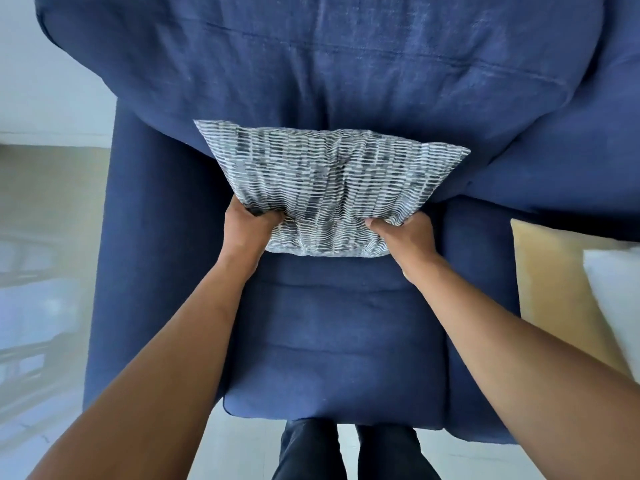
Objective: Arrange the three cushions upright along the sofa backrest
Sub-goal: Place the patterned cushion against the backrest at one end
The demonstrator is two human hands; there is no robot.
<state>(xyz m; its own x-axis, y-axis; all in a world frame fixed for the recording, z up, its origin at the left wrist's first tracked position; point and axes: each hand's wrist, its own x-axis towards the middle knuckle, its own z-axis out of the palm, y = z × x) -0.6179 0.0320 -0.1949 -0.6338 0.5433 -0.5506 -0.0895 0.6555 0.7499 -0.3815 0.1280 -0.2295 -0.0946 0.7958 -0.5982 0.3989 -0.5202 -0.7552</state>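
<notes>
A grey-and-white patterned cushion (325, 181) leans against the navy sofa backrest (346, 71), its lower edge resting on the seat (332, 341). My left hand (247, 230) grips its lower left corner and my right hand (403, 237) grips its lower right corner. At the right edge, a yellow cushion (554, 292) lies on the seat with a white cushion (616, 296) lying partly over it; both are cut off by the frame.
The sofa's left armrest (145, 271) runs along the left, with pale floor (41, 237) beyond it. My legs in dark trousers (346, 452) stand right at the seat's front edge.
</notes>
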